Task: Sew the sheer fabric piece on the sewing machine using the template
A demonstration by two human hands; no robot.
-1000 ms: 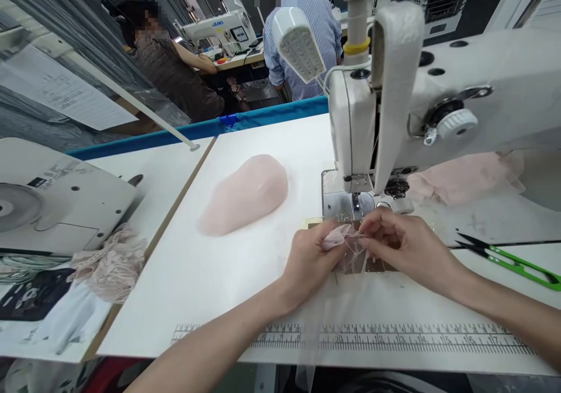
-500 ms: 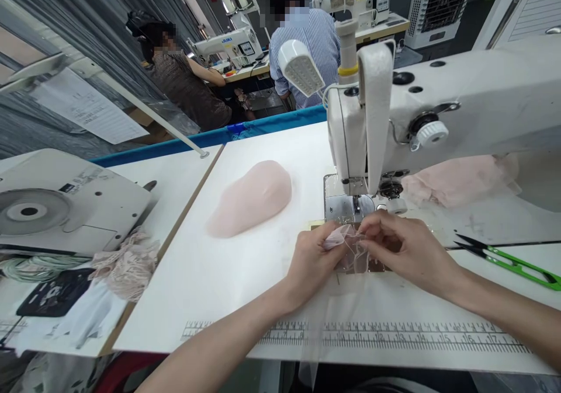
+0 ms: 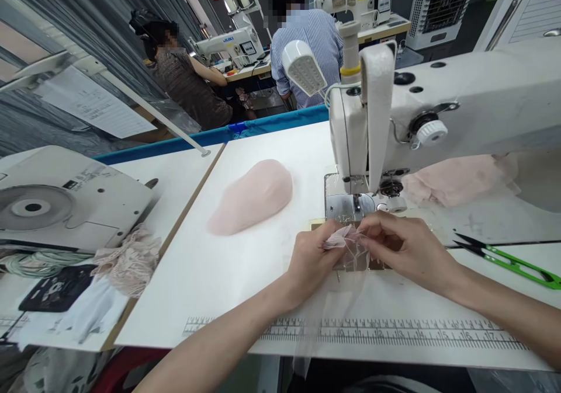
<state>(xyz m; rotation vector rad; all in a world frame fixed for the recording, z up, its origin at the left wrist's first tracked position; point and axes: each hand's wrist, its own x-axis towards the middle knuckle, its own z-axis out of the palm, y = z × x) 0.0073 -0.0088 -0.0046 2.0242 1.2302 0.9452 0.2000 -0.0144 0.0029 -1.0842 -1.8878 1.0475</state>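
Note:
Just in front of the sewing machine's needle area (image 3: 357, 204), my left hand (image 3: 313, 258) pinches a piece of thin, sheer whitish-pink fabric (image 3: 342, 238). My right hand (image 3: 401, 244) has thumb and forefinger closed at the right edge of the same fabric, where fine threads show. The fabric's gathered part lies between both hands, and a sheer strip hangs down over the table's front edge. On the table to the left rests a pink fabric-covered mound or cup shape (image 3: 256, 197). Green thread snips (image 3: 512, 261) lie to the right of my right hand.
The white sewing machine (image 3: 456, 101) stands over the right side, with crumpled pink fabric (image 3: 460, 180) under its arm. A printed ruler (image 3: 385, 333) runs along the table's front. Another machine (image 3: 65, 200) and yarn bundle (image 3: 129, 264) are at left. Two people sit beyond the blue edge (image 3: 263, 121).
Both hands keep their grip on the sheer fabric almost in place. The view has shifted very slightly, and the hanging strip has swung a little to the left.

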